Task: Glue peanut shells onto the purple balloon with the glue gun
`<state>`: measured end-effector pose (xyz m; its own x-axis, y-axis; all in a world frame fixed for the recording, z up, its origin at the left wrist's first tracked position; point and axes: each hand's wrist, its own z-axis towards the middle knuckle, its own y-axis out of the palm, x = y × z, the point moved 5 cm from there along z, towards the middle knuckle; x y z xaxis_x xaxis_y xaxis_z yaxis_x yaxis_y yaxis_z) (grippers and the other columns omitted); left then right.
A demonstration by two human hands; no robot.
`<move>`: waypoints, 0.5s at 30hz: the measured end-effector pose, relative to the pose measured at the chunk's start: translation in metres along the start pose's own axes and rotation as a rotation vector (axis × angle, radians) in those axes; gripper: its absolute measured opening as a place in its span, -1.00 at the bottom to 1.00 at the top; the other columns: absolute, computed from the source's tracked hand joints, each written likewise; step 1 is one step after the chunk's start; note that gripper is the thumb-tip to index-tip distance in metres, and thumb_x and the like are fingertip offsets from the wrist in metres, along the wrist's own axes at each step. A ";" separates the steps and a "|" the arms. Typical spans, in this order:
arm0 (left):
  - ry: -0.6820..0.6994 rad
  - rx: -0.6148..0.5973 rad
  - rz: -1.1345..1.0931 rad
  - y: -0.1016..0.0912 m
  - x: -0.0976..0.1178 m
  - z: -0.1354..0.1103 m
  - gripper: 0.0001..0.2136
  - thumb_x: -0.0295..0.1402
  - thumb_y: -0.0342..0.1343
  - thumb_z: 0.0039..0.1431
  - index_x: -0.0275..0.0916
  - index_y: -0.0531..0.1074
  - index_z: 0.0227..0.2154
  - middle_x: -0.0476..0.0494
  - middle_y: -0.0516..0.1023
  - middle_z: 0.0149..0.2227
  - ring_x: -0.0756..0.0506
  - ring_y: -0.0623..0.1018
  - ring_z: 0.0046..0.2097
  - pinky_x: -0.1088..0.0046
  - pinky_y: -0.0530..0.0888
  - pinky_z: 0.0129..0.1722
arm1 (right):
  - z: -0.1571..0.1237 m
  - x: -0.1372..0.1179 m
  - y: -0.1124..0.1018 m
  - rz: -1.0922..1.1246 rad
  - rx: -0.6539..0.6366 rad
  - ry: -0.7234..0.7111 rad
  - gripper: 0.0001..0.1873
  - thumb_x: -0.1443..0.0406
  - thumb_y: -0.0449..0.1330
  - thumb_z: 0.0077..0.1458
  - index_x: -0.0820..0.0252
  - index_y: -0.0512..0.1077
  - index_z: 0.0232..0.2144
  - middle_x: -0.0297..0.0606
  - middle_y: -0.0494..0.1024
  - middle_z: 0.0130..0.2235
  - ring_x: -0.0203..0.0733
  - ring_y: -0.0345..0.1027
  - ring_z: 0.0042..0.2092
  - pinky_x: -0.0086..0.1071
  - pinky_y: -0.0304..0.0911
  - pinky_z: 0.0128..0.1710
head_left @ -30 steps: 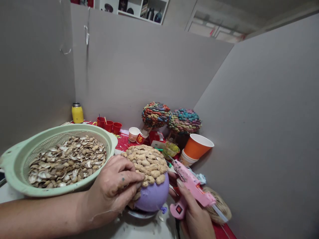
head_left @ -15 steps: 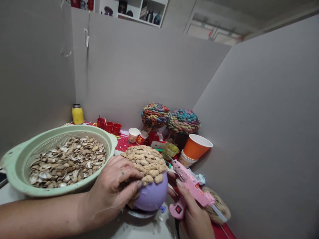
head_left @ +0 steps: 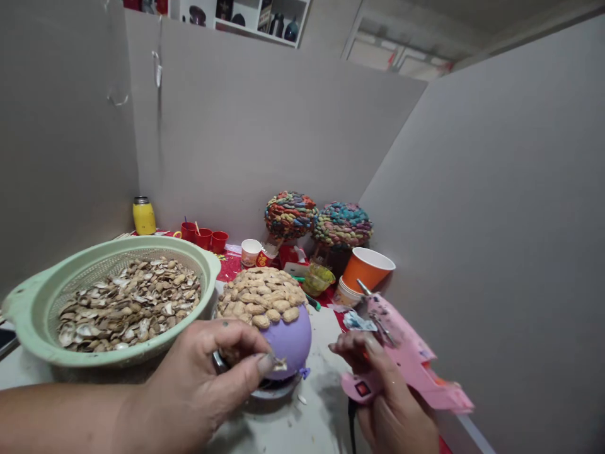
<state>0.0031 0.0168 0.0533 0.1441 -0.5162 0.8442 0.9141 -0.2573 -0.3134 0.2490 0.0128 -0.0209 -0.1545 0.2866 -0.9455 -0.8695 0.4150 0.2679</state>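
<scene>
A purple balloon, its upper part covered with rows of peanut shells, rests on a shallow dish. In front of it, my left hand pinches a small peanut shell piece between thumb and forefinger. My right hand grips a pink hot glue gun by its handle, to the right of the balloon and apart from it. The gun's nozzle points up and to the left. A black cord hangs from its handle.
A green colander full of peanut shells stands at left. Behind are red cups, a yellow bottle, an orange paper bucket and two colourful shell-covered domes. Grey panels enclose the table.
My left hand has drawn away from the balloon's side toward me, with a shell piece now visible in its pinch. My right hand has moved the glue gun right and down, away from the balloon.
</scene>
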 end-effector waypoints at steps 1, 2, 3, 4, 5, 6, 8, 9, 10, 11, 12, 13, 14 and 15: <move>-0.136 -0.081 -0.090 0.004 -0.002 -0.002 -0.87 -0.35 0.14 0.15 -0.23 0.53 -0.46 0.00 0.55 -0.50 0.01 0.45 -0.46 0.54 0.38 -0.45 | -0.005 -0.008 0.004 0.037 -0.040 -0.025 -0.76 0.12 0.32 0.06 0.16 0.47 -0.44 -0.33 0.51 -0.40 -0.27 0.42 -0.36 -0.52 0.31 -0.42; -0.267 -0.164 -0.176 0.009 -0.005 -0.005 -0.85 -0.32 0.15 0.13 -0.25 0.52 -0.48 0.00 0.55 -0.52 0.03 0.42 -0.48 0.55 0.36 -0.46 | -0.012 -0.014 0.009 0.076 -0.105 -0.028 -0.76 0.13 0.31 0.08 0.16 0.44 -0.47 -0.37 0.46 -0.46 -0.31 0.34 -0.45 -0.53 0.26 -0.49; -0.380 -0.242 -0.253 0.014 -0.007 -0.008 -0.85 -0.31 0.17 0.11 -0.26 0.52 -0.49 -0.01 0.55 -0.52 0.04 0.40 -0.48 0.56 0.34 -0.46 | -0.019 -0.019 0.014 0.103 -0.175 -0.011 -0.77 0.14 0.30 0.08 0.16 0.43 -0.46 -0.39 0.41 -0.51 -0.35 0.26 -0.52 -0.53 0.20 -0.56; -0.468 -0.306 -0.318 0.019 -0.009 -0.011 -0.85 -0.31 0.20 0.07 -0.28 0.51 -0.49 -0.01 0.56 -0.51 0.05 0.39 -0.48 0.57 0.33 -0.46 | -0.028 -0.022 0.019 0.109 -0.239 0.020 -0.77 0.15 0.31 0.07 0.16 0.43 -0.44 -0.40 0.39 -0.54 -0.37 0.20 -0.56 -0.53 0.14 -0.60; -0.529 -0.356 -0.366 0.022 -0.010 -0.013 -0.86 -0.31 0.22 0.05 -0.29 0.51 -0.49 -0.01 0.57 -0.51 0.06 0.38 -0.49 0.57 0.32 -0.45 | -0.036 -0.023 0.023 0.091 -0.288 0.061 -0.77 0.14 0.33 0.04 0.17 0.44 -0.42 -0.41 0.38 -0.56 -0.38 0.17 -0.58 -0.53 0.09 -0.63; -0.568 -0.392 -0.400 0.025 -0.012 -0.014 -0.86 -0.31 0.25 0.02 -0.29 0.50 -0.49 -0.01 0.57 -0.51 0.06 0.37 -0.49 0.58 0.31 -0.45 | -0.045 -0.023 0.025 0.055 -0.323 0.104 -0.74 0.12 0.36 0.00 0.18 0.46 -0.41 -0.41 0.37 -0.58 -0.38 0.15 -0.60 -0.52 0.07 -0.65; -0.599 -0.444 -0.437 0.029 -0.014 -0.016 -0.85 -0.31 0.28 -0.01 -0.30 0.49 -0.49 -0.01 0.57 -0.52 0.06 0.38 -0.50 0.57 0.31 -0.45 | -0.062 -0.021 0.026 -0.046 -0.349 0.182 -0.66 0.07 0.40 -0.09 0.20 0.49 -0.40 -0.40 0.37 -0.60 -0.35 0.16 -0.61 -0.49 0.07 -0.65; -0.605 -0.466 -0.444 0.030 -0.014 -0.016 -0.84 -0.30 0.29 -0.02 -0.30 0.49 -0.49 -0.01 0.57 -0.53 0.05 0.38 -0.50 0.56 0.31 -0.44 | -0.070 -0.021 0.025 -0.099 -0.344 0.209 -0.63 0.04 0.40 -0.12 0.20 0.51 -0.39 -0.38 0.39 -0.60 -0.34 0.17 -0.61 -0.47 0.09 -0.64; -0.610 -0.489 -0.442 0.031 -0.014 -0.018 -0.84 -0.30 0.30 -0.03 -0.30 0.49 -0.49 -0.01 0.57 -0.53 0.05 0.39 -0.50 0.56 0.31 -0.44 | -0.077 -0.022 0.024 -0.152 -0.336 0.224 -0.61 0.02 0.40 -0.13 0.20 0.52 -0.39 -0.38 0.40 -0.60 -0.32 0.19 -0.60 -0.46 0.11 -0.62; -0.613 -0.509 -0.434 0.032 -0.013 -0.019 -0.83 -0.30 0.30 -0.04 -0.30 0.50 -0.49 -0.01 0.57 -0.53 0.05 0.39 -0.50 0.55 0.31 -0.44 | -0.083 -0.024 0.024 -0.204 -0.321 0.226 -0.61 0.01 0.39 -0.14 0.19 0.53 -0.39 -0.37 0.41 -0.60 -0.30 0.21 -0.58 -0.45 0.13 -0.60; -0.615 -0.527 -0.425 0.033 -0.012 -0.020 -0.83 -0.30 0.31 -0.05 -0.31 0.50 -0.49 -0.01 0.57 -0.53 0.05 0.39 -0.50 0.55 0.31 -0.44 | -0.088 -0.027 0.023 -0.251 -0.304 0.218 -0.63 0.01 0.39 -0.14 0.18 0.54 -0.40 -0.36 0.43 -0.59 -0.29 0.24 -0.56 -0.44 0.16 -0.58; -0.615 -0.543 -0.417 0.034 -0.011 -0.021 -0.82 -0.29 0.31 -0.05 -0.31 0.50 -0.49 -0.01 0.57 -0.53 0.05 0.39 -0.50 0.55 0.31 -0.44 | -0.093 -0.030 0.023 -0.293 -0.290 0.206 -0.65 0.02 0.39 -0.13 0.16 0.55 -0.41 -0.35 0.44 -0.58 -0.27 0.26 -0.54 -0.43 0.19 -0.56; -0.613 -0.554 -0.414 0.035 -0.010 -0.023 -0.82 -0.28 0.30 -0.05 -0.31 0.50 -0.50 -0.01 0.57 -0.53 0.05 0.40 -0.50 0.55 0.31 -0.43 | -0.097 -0.033 0.023 -0.326 -0.285 0.195 -0.67 0.03 0.39 -0.13 0.15 0.55 -0.43 -0.35 0.45 -0.57 -0.25 0.27 -0.53 -0.42 0.21 -0.53; -0.607 -0.563 -0.416 0.035 -0.008 -0.024 -0.81 -0.27 0.30 -0.04 -0.31 0.49 -0.50 -0.01 0.56 -0.53 0.04 0.40 -0.50 0.54 0.31 -0.43 | -0.100 -0.035 0.023 -0.352 -0.284 0.184 -0.68 0.04 0.39 -0.13 0.15 0.55 -0.44 -0.35 0.45 -0.56 -0.24 0.29 -0.52 -0.41 0.23 -0.52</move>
<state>0.0252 -0.0075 0.0248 0.1653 0.1823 0.9692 0.6410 -0.7668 0.0349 0.1871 -0.0742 0.0000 0.1138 0.0030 -0.9935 -0.9734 0.2005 -0.1108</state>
